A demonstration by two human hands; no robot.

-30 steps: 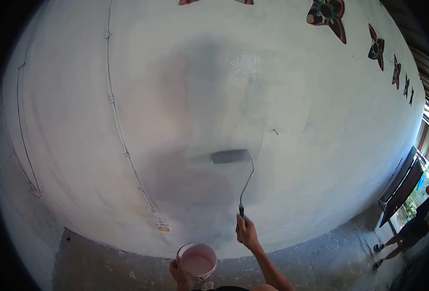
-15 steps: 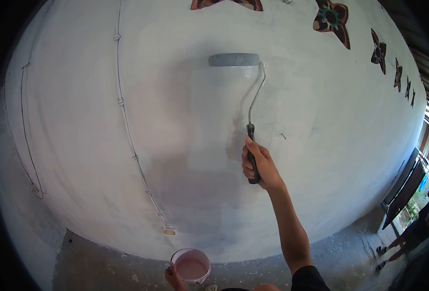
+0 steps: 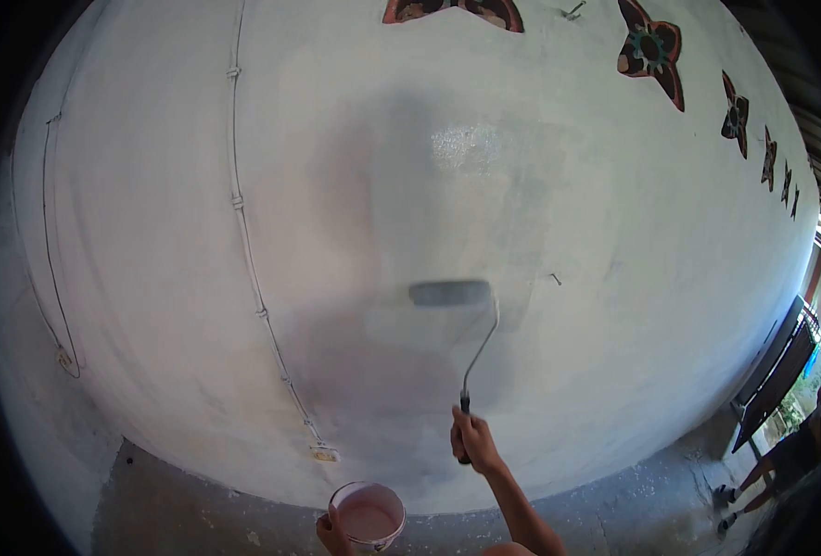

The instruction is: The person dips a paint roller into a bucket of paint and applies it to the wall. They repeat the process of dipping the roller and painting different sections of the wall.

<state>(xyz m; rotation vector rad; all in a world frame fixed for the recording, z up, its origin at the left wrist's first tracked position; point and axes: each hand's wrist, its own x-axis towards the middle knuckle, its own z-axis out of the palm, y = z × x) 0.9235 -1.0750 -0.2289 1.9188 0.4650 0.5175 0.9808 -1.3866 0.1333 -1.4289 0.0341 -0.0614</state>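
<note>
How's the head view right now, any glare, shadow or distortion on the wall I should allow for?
Head view: heavy fisheye bows the wall and its conduit into curves, corners black; a wet sheen glints above the paint roller, soft grey shadow around it; right hand on the handle reads clearly; left hand holding the paint bucket is cropped by the bottom edge.

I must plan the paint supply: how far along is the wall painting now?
Done: a darker, wet-looking patch covers the middle of the wall. In hand: the right hand holds the roller against that patch; the left hand holds a paint bucket. Left: the paler areas on both sides look unpainted.
</note>
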